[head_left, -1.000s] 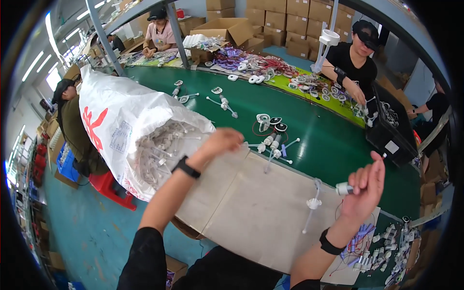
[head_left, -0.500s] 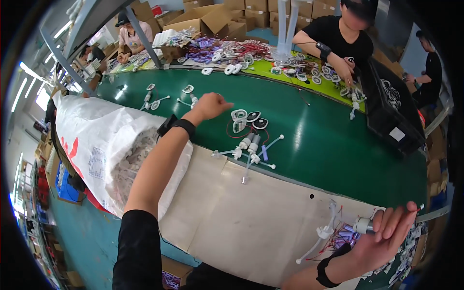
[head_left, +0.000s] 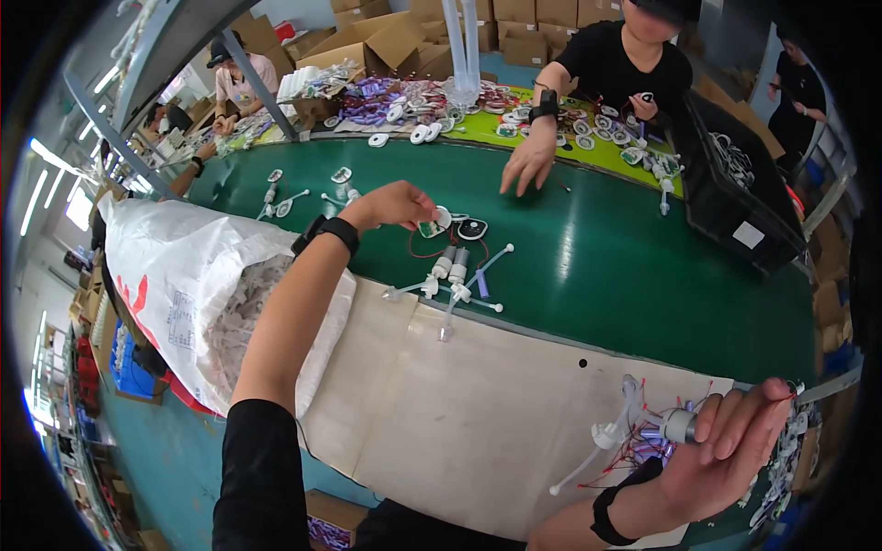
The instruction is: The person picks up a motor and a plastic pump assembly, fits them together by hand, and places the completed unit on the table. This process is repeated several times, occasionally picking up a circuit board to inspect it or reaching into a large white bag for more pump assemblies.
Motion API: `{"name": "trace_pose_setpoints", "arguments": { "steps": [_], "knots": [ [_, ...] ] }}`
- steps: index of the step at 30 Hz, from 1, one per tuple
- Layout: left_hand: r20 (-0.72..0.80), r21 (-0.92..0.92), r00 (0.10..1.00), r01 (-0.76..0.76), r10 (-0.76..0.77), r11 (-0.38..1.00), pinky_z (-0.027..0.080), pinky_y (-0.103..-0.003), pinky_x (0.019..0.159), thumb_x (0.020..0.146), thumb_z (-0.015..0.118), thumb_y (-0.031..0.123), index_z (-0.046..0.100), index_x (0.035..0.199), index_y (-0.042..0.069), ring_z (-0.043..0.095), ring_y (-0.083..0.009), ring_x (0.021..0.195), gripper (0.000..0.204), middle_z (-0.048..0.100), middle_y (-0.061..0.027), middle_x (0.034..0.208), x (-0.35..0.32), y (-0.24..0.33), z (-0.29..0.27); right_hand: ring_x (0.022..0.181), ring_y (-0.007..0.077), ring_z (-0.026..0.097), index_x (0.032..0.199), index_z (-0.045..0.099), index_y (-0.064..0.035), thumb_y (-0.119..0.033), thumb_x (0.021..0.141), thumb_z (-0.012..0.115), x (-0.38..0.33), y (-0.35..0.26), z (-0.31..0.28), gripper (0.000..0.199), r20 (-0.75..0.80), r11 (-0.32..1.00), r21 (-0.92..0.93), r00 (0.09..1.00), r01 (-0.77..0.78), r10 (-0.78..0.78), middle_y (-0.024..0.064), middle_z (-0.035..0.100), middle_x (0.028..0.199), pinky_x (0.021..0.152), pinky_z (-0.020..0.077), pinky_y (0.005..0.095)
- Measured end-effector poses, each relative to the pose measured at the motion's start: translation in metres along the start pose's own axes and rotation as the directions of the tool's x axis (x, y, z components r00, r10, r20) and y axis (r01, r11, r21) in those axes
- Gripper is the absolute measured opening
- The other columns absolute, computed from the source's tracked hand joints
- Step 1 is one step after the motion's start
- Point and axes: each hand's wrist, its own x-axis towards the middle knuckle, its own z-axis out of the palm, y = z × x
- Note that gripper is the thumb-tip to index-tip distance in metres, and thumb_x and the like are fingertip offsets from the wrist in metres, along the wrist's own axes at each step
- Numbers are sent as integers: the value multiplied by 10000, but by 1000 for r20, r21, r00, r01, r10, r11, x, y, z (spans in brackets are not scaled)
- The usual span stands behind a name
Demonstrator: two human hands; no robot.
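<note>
My left hand (head_left: 401,204) reaches over the green belt, its fingertips closed on a round white housing with a green circuit board (head_left: 434,222). Beside it lies a black-faced housing (head_left: 472,229), joined by thin red wires to two small motors (head_left: 452,264) with white fittings and clear tubes. A purple cylinder (head_left: 482,284) rests against those tubes. At the lower right, my right hand (head_left: 735,427) is closed around a small silver motor (head_left: 679,426) whose white fitting carries a whitish tube (head_left: 602,439). Part of that motor is hidden by the fingers.
A white sack (head_left: 197,285) of pale plastic pieces stands left, under my left forearm. Beige board (head_left: 459,404) edges the belt (head_left: 597,266). Purple cylinders with red wires (head_left: 648,447) lie by my right hand. Opposite, a co-worker's hand (head_left: 531,163) extends over the belt beside a black crate (head_left: 735,211).
My left hand has moved right and down and taken hold of the white housing. The co-worker's hand has swung out over the belt. My right hand keeps its motor, almost unmoved.
</note>
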Motion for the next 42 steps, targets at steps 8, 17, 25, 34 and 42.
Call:
{"name": "trace_pose_setpoints", "arguments": {
  "steps": [8,17,25,34,42],
  "knots": [
    [265,246,934,176,-241,953,569,-262,712,894,692,235,741,1031,95,676,-118,772,203,716,-23,875,-3,0,-6,492,34,267,1196,543,41,-190,1068,411,0,-3,-4,295,8,1000,-15,1000,4,-4,-47,350,595,490,303,194],
    [63,51,961,266,-269,963,585,-356,742,878,671,341,730,1054,65,725,-218,830,332,749,-89,955,28,-26,-31,487,28,267,1183,546,38,-196,1066,422,4,-2,-6,289,-81,998,-68,996,16,-21,-49,344,588,488,292,186],
    [-195,570,979,67,56,819,498,-415,966,847,652,298,725,1074,60,631,-365,1092,337,671,-206,1164,41,-39,-7,477,20,254,1157,553,26,-197,1067,426,5,-2,-5,271,-70,999,-50,997,14,-18,-51,337,593,487,282,183],
    [-548,403,806,20,224,915,542,-425,855,883,643,258,733,1048,54,685,-361,936,278,718,-190,986,-24,-3,-17,488,24,258,1161,554,33,-190,1058,440,0,-10,-7,271,62,996,-52,996,73,-70,-48,340,608,496,285,193],
    [-250,240,919,-247,305,939,553,-315,693,925,675,166,706,1090,35,701,-176,768,213,732,-124,868,-139,51,64,484,33,310,1118,526,39,-180,1049,426,-6,-20,1,250,-15,991,-75,994,111,-113,-45,348,575,464,325,199]
  ]
}}
